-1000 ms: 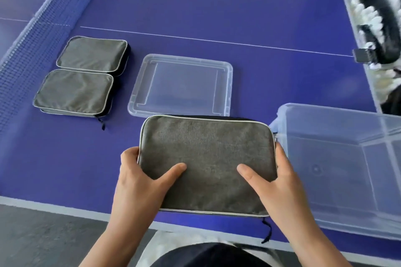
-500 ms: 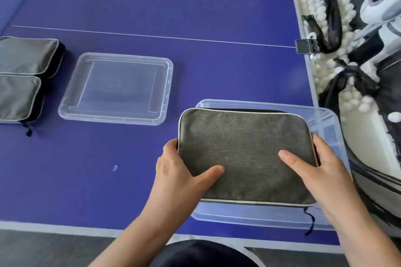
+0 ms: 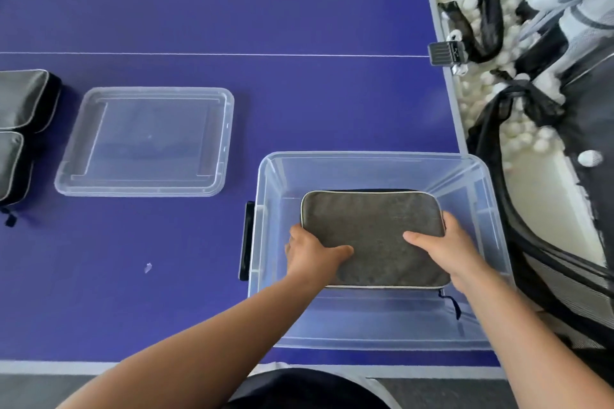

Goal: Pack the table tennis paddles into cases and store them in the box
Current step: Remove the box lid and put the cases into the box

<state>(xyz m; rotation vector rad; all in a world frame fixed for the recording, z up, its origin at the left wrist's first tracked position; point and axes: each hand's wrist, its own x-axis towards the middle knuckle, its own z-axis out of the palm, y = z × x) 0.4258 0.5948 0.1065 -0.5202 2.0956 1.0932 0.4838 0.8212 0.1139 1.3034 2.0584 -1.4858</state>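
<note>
Both hands, the left hand (image 3: pixel 310 254) and right hand (image 3: pixel 447 247), grip the grey case (image 3: pixel 372 229), now lowered inside the clear box (image 3: pixel 365 156), so storing has begun

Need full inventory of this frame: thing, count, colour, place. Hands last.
held case: 1, grey with light piping, inside the box, gripped at both ends
box: 1, clear plastic, near right part of the table
box latch: 1, black, on the box's left wall
lid: 1, clear, flat on the table left of the box
other cases: 2, grey, far left edge, side by side
table: 1, blue with white lines
white balls: many, off the table's right edge
hands: left and right, each gripping an end of the held case
</note>
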